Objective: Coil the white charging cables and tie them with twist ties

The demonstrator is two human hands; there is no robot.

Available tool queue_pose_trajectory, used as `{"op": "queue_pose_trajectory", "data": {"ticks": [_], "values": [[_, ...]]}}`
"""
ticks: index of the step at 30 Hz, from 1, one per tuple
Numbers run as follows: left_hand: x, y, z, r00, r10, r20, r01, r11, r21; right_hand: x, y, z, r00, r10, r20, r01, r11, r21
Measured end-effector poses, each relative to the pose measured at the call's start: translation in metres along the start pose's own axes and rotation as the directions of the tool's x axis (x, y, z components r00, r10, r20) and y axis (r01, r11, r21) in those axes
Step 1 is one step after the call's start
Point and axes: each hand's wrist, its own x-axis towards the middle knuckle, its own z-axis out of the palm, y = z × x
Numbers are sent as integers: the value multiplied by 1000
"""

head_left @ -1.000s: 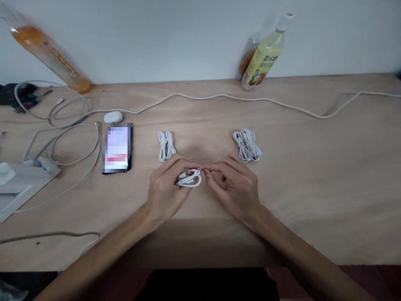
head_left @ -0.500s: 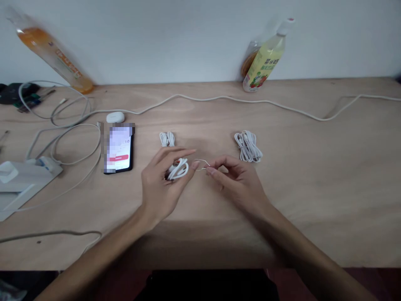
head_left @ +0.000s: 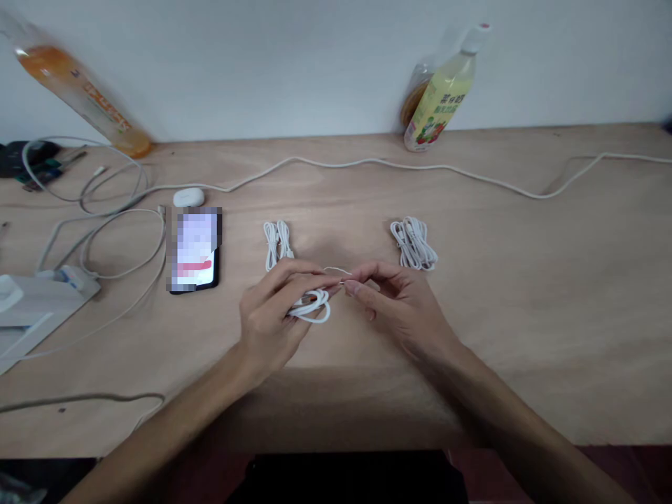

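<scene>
My left hand [head_left: 281, 304] is closed around a coiled white cable [head_left: 315, 308], whose loops stick out between the fingers. Close beside it, my right hand [head_left: 402, 301] pinches a thin white twist tie [head_left: 337, 269] between thumb and forefinger. The tie runs across the gap to the left fingertips, where its far end is hidden. Beyond the left hand lies a bundled white cable [head_left: 277, 241], partly covered by the fingers. Past my right hand rests a pile of bundled white cables [head_left: 413, 243].
A phone [head_left: 195, 252] and a white earbud case [head_left: 189, 197] lie to the left, near a white power strip [head_left: 36, 301] with loose cords. One long white cable [head_left: 367, 162] crosses the table. An orange drink bottle [head_left: 84, 98] and a yellow drink bottle [head_left: 441, 98] stand by the wall.
My left fingers have closed in toward the right hand, and the coiled cable in them has shifted slightly right and down. The right hand keeps its pinch on the tie.
</scene>
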Motion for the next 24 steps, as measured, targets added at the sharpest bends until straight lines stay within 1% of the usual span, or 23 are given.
{"op": "queue_pose_trajectory", "data": {"ticks": [3, 6, 10, 14, 20, 24], "values": [[-1, -1, -1, 1000, -6, 21, 6, 1000, -1, 0, -1, 0, 1000, -19, -20, 19, 999, -34], [0, 0, -3, 998, -38, 54, 40, 999, -21, 1, -1, 0, 999, -13, -31, 13, 1000, -11], [6, 3, -4, 986, -110, 123, 125, 984, -130, 2, -1, -2, 999, 49, 24, -51, 995, 85], [12, 8, -6, 964, -197, 178, 234, 946, -224, 2, -1, -5, 994, 80, 80, -89, 991, 105], [17, 11, -7, 943, -264, 202, 316, 899, -302, 3, 2, -6, 996, 40, 85, -49, 993, 109], [18, 10, -5, 914, -358, 191, 402, 861, -312, 4, 2, -5, 1000, -13, 27, 11, 996, 88]]}}
